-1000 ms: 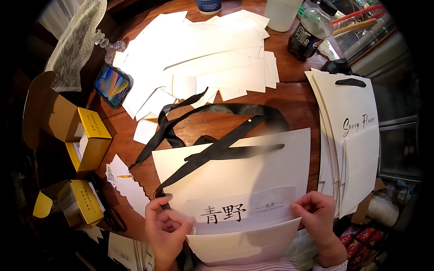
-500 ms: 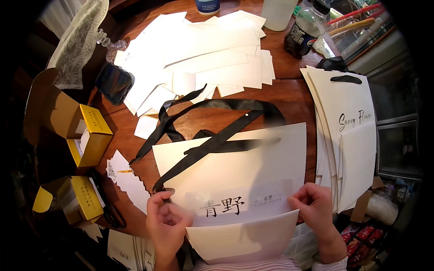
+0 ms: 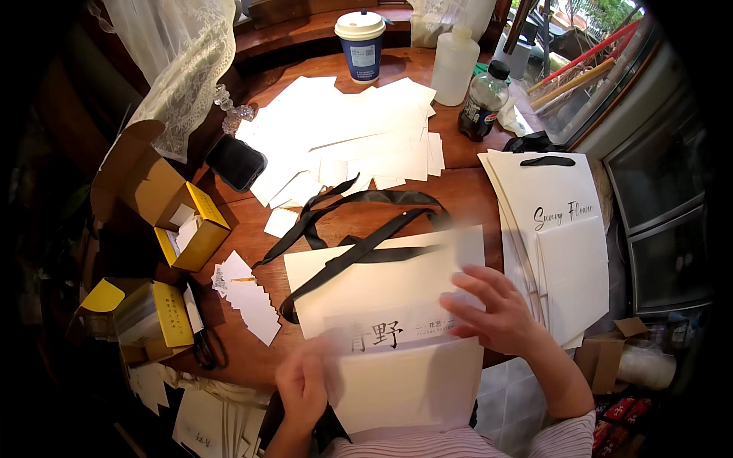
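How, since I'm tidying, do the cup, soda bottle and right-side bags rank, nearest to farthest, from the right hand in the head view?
1. Bags: right of the right hand
2. Soda bottle: farther back
3. Cup: back, left of the bottle

There are two hands, two yellow boxes, two bottles, one cup.

On the brown wooden table, a lidded blue-and-white paper cup stands by the far edge, behind loose white paper sheets. A black rectangular phone lies left of them. Yellow cardboard boxes sit along the left edge, white paper bags along the right. A black fabric ribbon crosses the flat white bag at the near edge.
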`<act>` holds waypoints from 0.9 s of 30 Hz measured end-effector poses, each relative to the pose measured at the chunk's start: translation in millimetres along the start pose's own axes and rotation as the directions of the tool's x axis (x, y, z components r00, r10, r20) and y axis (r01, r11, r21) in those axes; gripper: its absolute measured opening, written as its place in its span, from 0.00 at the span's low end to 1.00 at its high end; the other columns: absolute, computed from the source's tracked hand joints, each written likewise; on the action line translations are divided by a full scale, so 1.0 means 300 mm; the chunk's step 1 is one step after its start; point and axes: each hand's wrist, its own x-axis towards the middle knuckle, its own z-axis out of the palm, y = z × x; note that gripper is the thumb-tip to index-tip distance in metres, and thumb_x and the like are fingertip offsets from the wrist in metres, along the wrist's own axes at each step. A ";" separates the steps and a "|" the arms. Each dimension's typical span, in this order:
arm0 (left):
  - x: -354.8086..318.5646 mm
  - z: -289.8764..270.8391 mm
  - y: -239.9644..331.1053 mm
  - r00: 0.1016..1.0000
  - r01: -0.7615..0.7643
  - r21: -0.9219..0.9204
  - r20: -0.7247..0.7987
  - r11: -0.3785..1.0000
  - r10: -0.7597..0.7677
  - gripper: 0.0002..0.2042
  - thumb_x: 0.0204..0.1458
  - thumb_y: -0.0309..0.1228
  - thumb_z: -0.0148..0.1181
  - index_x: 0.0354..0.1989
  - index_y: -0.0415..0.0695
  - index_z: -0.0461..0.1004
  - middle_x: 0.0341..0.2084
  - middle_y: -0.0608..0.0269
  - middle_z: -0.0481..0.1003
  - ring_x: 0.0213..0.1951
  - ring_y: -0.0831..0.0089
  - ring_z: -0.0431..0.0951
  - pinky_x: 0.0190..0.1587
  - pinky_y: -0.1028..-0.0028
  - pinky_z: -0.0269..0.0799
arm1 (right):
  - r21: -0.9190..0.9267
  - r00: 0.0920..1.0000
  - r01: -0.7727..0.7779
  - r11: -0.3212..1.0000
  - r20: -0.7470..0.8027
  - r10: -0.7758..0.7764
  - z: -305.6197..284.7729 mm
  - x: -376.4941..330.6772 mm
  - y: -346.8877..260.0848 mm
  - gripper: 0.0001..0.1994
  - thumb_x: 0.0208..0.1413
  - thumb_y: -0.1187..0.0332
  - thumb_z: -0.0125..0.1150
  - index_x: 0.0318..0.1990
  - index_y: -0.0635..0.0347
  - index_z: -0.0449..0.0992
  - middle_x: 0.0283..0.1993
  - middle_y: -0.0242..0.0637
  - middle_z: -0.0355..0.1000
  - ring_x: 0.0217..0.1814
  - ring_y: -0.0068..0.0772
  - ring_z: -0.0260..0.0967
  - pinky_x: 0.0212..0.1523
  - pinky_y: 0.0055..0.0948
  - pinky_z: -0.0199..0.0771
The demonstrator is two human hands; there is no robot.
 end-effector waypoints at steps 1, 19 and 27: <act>-0.023 0.003 0.011 0.995 -0.031 0.025 0.094 0.999 0.028 0.22 0.65 0.44 0.42 0.45 0.34 0.73 0.34 0.52 0.79 0.36 0.71 0.77 0.42 0.75 0.69 | -0.025 0.993 0.107 0.994 0.056 -0.106 0.014 0.011 0.010 0.22 0.49 0.59 0.65 0.52 0.50 0.70 0.58 0.35 0.63 0.63 0.39 0.57 0.58 0.39 0.60; -0.091 0.022 -0.108 0.618 -0.782 0.120 0.030 0.611 0.785 0.16 0.62 0.38 0.42 0.25 0.42 0.67 0.19 0.59 0.75 0.16 0.66 0.73 0.19 0.72 0.70 | 0.291 0.784 0.460 0.839 0.310 -0.537 0.149 0.186 -0.098 0.32 0.56 0.57 0.50 0.65 0.67 0.57 0.72 0.43 0.50 0.75 0.35 0.43 0.74 0.36 0.40; -0.098 0.013 -0.133 0.596 -0.801 0.084 0.020 0.593 0.802 0.20 0.62 0.46 0.48 0.27 0.41 0.68 0.22 0.60 0.76 0.20 0.64 0.75 0.22 0.69 0.73 | 0.371 0.689 0.577 0.728 0.257 -0.678 0.250 0.251 -0.265 0.32 0.57 0.56 0.48 0.64 0.72 0.57 0.71 0.48 0.50 0.76 0.41 0.42 0.73 0.37 0.40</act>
